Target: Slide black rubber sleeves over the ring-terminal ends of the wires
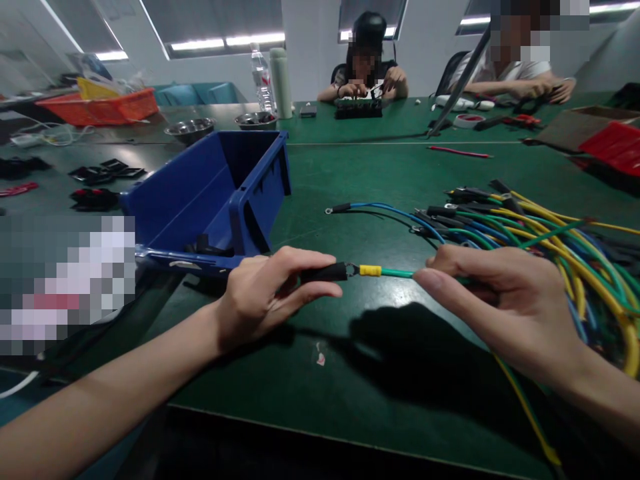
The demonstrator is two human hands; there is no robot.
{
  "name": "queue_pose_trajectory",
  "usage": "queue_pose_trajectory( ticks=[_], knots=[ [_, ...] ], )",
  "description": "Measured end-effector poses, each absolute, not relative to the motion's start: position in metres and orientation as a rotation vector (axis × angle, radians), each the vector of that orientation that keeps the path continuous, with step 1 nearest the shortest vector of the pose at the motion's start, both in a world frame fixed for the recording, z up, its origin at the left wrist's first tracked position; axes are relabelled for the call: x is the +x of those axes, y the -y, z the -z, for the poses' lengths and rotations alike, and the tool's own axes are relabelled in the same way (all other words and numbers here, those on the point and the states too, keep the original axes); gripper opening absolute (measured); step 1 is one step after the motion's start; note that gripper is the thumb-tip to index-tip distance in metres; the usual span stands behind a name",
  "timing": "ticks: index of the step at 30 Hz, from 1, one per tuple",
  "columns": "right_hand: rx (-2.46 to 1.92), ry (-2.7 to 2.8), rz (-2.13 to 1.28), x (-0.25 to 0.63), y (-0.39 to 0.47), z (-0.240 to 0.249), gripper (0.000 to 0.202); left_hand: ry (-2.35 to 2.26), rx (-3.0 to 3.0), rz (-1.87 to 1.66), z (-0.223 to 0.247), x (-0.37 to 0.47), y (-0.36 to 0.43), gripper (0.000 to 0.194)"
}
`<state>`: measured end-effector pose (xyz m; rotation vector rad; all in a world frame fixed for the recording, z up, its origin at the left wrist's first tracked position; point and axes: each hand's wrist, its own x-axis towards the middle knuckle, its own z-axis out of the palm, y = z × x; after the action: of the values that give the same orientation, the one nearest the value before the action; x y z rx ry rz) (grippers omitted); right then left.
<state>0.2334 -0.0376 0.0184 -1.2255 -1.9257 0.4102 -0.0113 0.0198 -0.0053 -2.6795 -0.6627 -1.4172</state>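
Wire [395, 272] between apparently pinching hands [270, 293]

Bin [220, 193] left, wire bundle [545, 233] right, on table [350, 180].

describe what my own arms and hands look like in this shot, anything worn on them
Both forearms are bare to the bottom edge of the picture: no sleeves, gloves, watch or bands show. The left hand and right hand carry no visible rings, and the fingernails that show look short and unpainted.

A green table [350, 187] carries a blue bin [215, 193] left of centre, a wire bundle [540, 233] at right — steel bowls [190, 127] and an orange tray [100, 107] upper left.
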Motion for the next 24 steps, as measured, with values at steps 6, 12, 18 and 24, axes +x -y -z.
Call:
queue_pose_trajectory(
  ticks=[6, 12, 18, 24],
  knots=[
    [-1.145, 1.990, -0.373, 0.230, 0.040, -0.017, 0.046, 0.642, -2.722, 1.360, 0.002, -0.010, -0.016, 0.022],
    [-1.116, 2.028, -0.313, 0.230, 0.041, -0.018, 0.042, 0.663, -2.768, 1.372, 0.002, -0.010, -0.014, 0.022],
    [-1.092, 2.065, -0.279, 0.229, 0.040, -0.013, 0.040, 0.527, -2.829, 1.367, 0.004, -0.009, -0.016, 0.019],
    [-1.037, 2.145, -0.263, 0.220, 0.041, -0.011, 0.044, 0.295, -2.950, 1.395, 0.009, -0.007, -0.018, 0.025]
  ],
)
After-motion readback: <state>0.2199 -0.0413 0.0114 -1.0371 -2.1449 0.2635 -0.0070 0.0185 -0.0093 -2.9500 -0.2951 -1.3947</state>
